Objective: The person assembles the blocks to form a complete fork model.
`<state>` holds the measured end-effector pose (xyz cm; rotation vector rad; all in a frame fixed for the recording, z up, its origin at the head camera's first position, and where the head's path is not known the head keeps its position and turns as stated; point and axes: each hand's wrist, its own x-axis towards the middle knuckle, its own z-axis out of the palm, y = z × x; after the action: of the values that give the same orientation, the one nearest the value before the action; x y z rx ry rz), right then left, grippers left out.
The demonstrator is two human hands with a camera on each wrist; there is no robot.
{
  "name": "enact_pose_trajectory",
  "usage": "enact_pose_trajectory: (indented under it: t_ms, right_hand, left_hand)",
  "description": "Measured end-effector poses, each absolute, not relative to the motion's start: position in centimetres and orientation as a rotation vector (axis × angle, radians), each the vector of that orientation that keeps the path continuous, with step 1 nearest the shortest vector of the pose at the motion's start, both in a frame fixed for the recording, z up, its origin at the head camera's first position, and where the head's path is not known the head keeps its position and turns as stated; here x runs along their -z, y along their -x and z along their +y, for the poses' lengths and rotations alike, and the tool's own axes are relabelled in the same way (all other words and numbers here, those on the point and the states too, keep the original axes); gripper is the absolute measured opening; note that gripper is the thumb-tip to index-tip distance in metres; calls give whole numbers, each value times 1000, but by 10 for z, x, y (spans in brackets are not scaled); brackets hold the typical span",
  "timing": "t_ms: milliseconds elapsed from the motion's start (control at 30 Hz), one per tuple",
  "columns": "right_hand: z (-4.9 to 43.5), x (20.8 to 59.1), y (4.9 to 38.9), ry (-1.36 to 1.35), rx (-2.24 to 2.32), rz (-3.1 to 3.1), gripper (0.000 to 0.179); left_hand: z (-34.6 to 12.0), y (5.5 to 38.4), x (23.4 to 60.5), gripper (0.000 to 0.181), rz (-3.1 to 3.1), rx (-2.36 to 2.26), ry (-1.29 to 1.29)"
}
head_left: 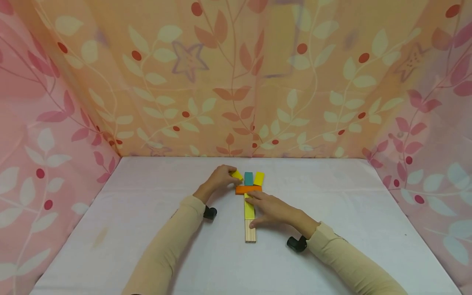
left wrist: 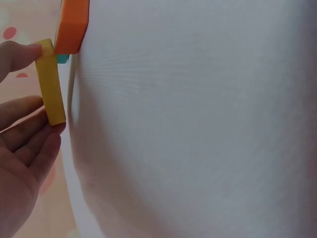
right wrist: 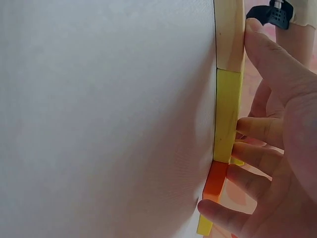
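My left hand [head_left: 219,177] pinches a small yellow block [head_left: 237,176] between thumb and fingertips; in the left wrist view this yellow block [left wrist: 50,87] tilts beside the end of the orange block [left wrist: 74,27]. To its right lie a teal block [head_left: 248,178] and a second small yellow block [head_left: 259,178], both just beyond the crosswise orange block [head_left: 241,190]. A longer yellow block [head_left: 249,212] and a plain wood block [head_left: 250,235] run in a line toward me. My right hand [head_left: 277,209] spreads its fingers over this line, fingertips right at the blocks' surfaces [right wrist: 227,114].
A white cloth [head_left: 155,262] covers the table. Patterned curtains [head_left: 243,82] close off the back and both sides. Dark wrist cameras [head_left: 296,244] hang below both sleeves, close over the cloth.
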<state>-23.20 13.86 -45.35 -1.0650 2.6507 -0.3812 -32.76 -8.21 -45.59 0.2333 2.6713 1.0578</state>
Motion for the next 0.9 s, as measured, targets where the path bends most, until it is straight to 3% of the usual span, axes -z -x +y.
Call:
enact_pose_trajectory:
  t_ms: [900]
  right_hand:
    - [139,456,233,1074,400,2638,86]
  left_hand:
    - [-72,328,459,57,2705,-876,-253]
